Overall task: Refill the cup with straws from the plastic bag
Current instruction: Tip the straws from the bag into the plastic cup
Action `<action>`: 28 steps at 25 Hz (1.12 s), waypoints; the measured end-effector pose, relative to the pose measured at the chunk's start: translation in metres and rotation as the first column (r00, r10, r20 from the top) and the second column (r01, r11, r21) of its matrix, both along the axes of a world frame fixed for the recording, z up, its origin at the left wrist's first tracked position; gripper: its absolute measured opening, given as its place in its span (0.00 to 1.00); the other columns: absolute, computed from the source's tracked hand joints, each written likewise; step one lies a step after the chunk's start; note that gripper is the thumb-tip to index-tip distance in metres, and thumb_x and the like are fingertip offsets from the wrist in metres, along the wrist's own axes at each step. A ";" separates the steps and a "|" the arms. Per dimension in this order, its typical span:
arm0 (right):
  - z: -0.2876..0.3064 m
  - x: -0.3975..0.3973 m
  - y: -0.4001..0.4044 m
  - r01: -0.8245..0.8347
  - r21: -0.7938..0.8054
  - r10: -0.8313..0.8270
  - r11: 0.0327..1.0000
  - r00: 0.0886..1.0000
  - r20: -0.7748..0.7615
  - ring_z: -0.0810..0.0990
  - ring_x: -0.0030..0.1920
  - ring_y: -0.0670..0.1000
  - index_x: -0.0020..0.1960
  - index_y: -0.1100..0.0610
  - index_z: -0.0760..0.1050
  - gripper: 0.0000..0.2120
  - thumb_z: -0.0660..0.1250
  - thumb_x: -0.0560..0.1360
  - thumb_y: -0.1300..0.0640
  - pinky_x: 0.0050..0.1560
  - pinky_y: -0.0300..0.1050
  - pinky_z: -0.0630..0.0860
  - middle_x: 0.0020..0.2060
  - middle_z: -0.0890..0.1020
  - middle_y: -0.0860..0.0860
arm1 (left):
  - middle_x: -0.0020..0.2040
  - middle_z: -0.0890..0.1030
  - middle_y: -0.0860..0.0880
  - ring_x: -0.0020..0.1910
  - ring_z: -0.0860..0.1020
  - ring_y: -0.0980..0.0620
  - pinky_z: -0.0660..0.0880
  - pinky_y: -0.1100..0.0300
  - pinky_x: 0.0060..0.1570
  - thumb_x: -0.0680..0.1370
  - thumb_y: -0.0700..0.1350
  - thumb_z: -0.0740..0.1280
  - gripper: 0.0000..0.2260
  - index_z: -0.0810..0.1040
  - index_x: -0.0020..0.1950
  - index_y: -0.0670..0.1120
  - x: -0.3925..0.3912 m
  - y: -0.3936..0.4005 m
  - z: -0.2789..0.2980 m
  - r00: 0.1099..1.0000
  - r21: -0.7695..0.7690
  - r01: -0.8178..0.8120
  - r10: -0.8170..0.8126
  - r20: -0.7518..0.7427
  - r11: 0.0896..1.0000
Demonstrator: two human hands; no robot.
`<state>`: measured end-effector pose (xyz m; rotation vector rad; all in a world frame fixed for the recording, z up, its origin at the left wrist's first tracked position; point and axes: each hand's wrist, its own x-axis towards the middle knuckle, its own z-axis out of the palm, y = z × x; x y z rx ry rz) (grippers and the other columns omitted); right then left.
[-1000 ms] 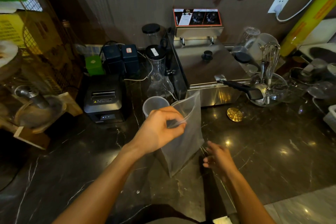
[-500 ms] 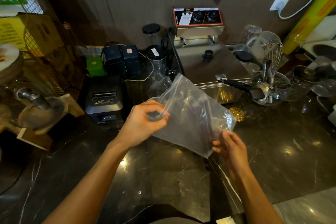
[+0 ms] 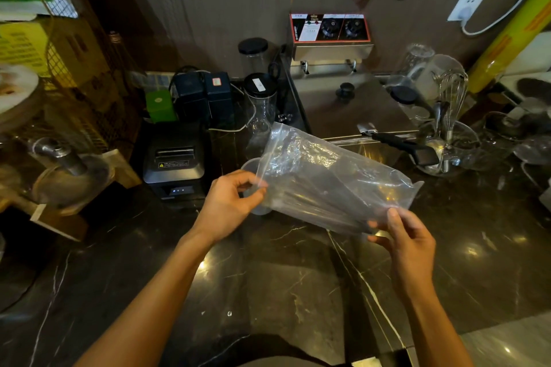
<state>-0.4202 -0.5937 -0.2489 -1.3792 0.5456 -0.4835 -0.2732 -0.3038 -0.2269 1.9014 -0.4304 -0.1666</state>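
A clear plastic bag (image 3: 331, 176) with dark straws (image 3: 316, 202) inside is held tilted above the dark marble counter (image 3: 268, 277). My left hand (image 3: 229, 205) pinches the bag's left edge between thumb and fingers. My right hand (image 3: 402, 235) pinches its lower right corner. A clear plastic cup (image 3: 250, 165) stands on the counter behind my left hand, mostly hidden by the bag and my fingers; I cannot see into it.
A black receipt printer (image 3: 174, 161) sits left of the cup. Behind stand a glass jar with a black lid (image 3: 259, 107) and a steel fryer (image 3: 343, 104). A glass bowl with a whisk (image 3: 450, 140) is at the right, a wire rack (image 3: 74, 74) at the left.
The bag hung upright from my left hand alone; my right hand took its lower end and lifted it, turning it nearly sideways over the cup.
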 end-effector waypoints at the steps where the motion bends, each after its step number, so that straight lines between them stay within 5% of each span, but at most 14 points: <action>1: 0.000 -0.001 0.000 0.007 -0.009 -0.007 1.000 1.000 0.004 0.86 0.47 0.53 0.59 0.59 0.82 0.15 0.67 0.77 0.51 0.39 0.43 0.86 0.55 0.83 0.61 | 0.51 0.86 0.53 0.53 0.86 0.55 0.82 0.55 0.56 0.79 0.39 0.73 0.08 0.86 0.50 0.53 0.000 0.000 0.000 1.000 -0.009 0.006 -0.006 -0.001 1.000; 7: 0.016 -0.003 0.005 -0.002 -0.068 0.007 0.998 0.997 0.072 0.86 0.42 0.50 0.54 0.57 0.83 0.09 0.69 0.77 0.54 0.37 0.42 0.85 0.43 0.87 0.51 | 0.52 0.87 0.51 0.52 0.85 0.55 0.83 0.57 0.54 0.80 0.41 0.72 0.06 0.87 0.53 0.48 0.007 0.004 0.005 0.997 0.005 -0.053 0.053 0.059 0.999; 15: 0.049 0.015 0.008 -0.019 -0.316 0.053 0.948 0.993 0.102 0.84 0.33 0.54 0.47 0.54 0.80 0.02 0.70 0.78 0.56 0.28 0.42 0.80 0.38 0.85 0.60 | 0.46 0.87 0.49 0.39 0.85 0.54 0.84 0.63 0.38 0.80 0.43 0.72 0.05 0.86 0.54 0.47 0.014 0.012 -0.001 0.981 0.002 -0.192 0.192 -0.014 0.981; 19: 0.064 0.031 0.008 -0.031 -0.431 0.089 0.902 0.989 0.114 0.83 0.31 0.52 0.51 0.58 0.79 0.01 0.68 0.81 0.62 0.29 0.41 0.80 0.37 0.84 0.58 | 0.47 0.88 0.51 0.46 0.86 0.56 0.84 0.62 0.46 0.79 0.41 0.72 0.05 0.86 0.51 0.50 0.023 0.008 0.001 0.979 -0.050 -0.198 0.195 -0.059 0.979; 22: 0.080 0.047 0.011 -0.027 -0.469 0.094 0.883 0.988 0.121 0.83 0.31 0.53 0.53 0.58 0.79 0.02 0.68 0.82 0.60 0.30 0.41 0.81 0.34 0.83 0.59 | 0.45 0.86 0.53 0.44 0.85 0.61 0.81 0.68 0.44 0.80 0.40 0.71 0.06 0.84 0.50 0.52 0.030 0.004 0.006 0.974 -0.093 -0.220 0.213 -0.082 0.971; 28: 0.105 0.086 0.020 -0.027 -0.559 0.074 0.829 0.995 0.062 0.82 0.31 0.51 0.52 0.55 0.82 0.04 0.70 0.82 0.56 0.31 0.40 0.80 0.35 0.84 0.56 | 0.47 0.87 0.46 0.41 0.84 0.56 0.82 0.65 0.41 0.82 0.40 0.68 0.05 0.83 0.53 0.41 0.035 0.001 -0.011 0.951 -0.114 -0.265 0.240 -0.197 0.957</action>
